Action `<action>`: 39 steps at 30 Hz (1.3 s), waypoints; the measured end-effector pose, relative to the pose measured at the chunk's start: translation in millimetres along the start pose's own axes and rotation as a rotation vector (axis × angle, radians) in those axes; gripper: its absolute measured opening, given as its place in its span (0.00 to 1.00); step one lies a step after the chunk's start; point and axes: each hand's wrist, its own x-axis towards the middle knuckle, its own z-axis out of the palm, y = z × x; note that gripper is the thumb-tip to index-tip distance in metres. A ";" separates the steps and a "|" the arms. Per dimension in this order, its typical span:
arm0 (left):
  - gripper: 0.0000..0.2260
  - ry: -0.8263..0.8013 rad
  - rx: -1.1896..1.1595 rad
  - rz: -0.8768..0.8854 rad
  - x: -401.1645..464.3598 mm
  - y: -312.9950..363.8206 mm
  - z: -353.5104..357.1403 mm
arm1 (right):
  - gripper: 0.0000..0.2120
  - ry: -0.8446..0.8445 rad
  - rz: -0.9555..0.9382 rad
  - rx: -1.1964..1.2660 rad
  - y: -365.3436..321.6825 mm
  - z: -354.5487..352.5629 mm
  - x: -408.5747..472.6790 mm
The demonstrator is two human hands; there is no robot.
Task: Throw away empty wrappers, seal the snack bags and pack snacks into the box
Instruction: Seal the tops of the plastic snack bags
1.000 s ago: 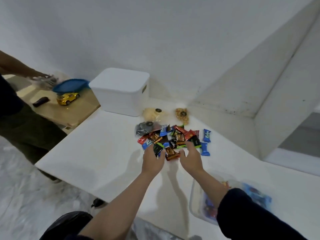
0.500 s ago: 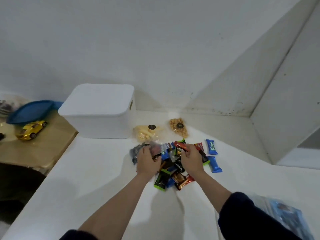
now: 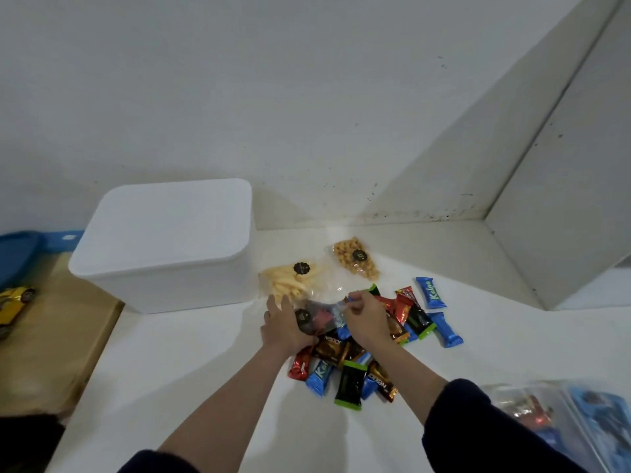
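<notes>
A pile of small wrapped snacks (image 3: 345,367) in red, blue, brown and black-green lies on the white table (image 3: 191,377). On top of it sits a clear bag of dark snacks (image 3: 316,315). My left hand (image 3: 285,327) rests on the bag's left side with fingers spread. My right hand (image 3: 365,319) pinches the bag's top right edge. Two more clear bags lie behind: pale sticks (image 3: 290,281) and golden nuts (image 3: 355,259). A closed white box (image 3: 167,240) stands at the left.
Two blue bars (image 3: 431,292) lie at the pile's right. A clear container (image 3: 563,418) with snacks sits at the lower right. Left of the table is a wooden surface (image 3: 51,346) with a yellow toy car (image 3: 13,302) and a blue lid (image 3: 17,254). Walls close in behind and right.
Both hands moved forward from the near side of the pile onto the clear bag of dark snacks. The view shifted closer and to the right.
</notes>
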 end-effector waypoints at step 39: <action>0.13 0.188 -0.982 0.522 -136.1 64.9 -100.2 | 0.06 0.052 -0.421 0.489 -70.2 -104.5 -110.2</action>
